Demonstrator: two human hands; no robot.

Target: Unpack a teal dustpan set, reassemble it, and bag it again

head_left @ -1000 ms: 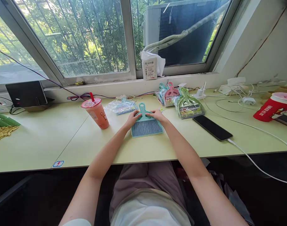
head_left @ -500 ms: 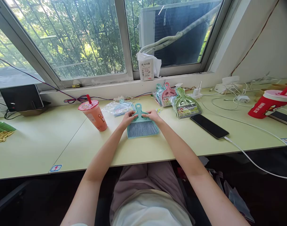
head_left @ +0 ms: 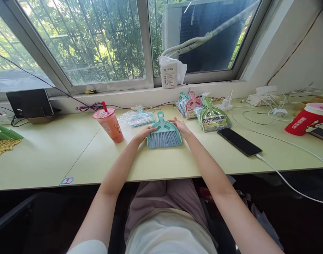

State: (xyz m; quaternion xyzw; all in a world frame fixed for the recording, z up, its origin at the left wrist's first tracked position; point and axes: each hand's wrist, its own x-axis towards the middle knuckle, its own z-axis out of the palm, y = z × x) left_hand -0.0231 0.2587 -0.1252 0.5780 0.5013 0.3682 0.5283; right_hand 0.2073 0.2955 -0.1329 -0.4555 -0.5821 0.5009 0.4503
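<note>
A teal hand brush [head_left: 164, 138] with grey-blue bristles lies in a matching teal dustpan [head_left: 150, 144] on the table, handle pointing away from me. My left hand [head_left: 145, 133] grips the left edge of the set, its thumb over the top; its other fingers are mostly hidden. At the right edge is my right hand [head_left: 180, 126], fingers stretched out and apart; whether it touches the dustpan I cannot tell. Behind the set lies a clear plastic bag [head_left: 128, 118] with a blue item. Wrapped green brush sets [head_left: 213, 118] and a pink brush set [head_left: 193, 106] lie to the right.
On the pale table [head_left: 111, 165], a pink drink cup [head_left: 111, 127] with a straw stands left of my hands. A black phone [head_left: 239, 141] on a white cable lies right, near a red cup [head_left: 306, 120]. A tablet [head_left: 30, 105] stands far left below the window.
My right hand has moved off the upper part of the brush to the right edge, its fingers opening. My left hand has slid lower along the left side. The view has shifted slightly.
</note>
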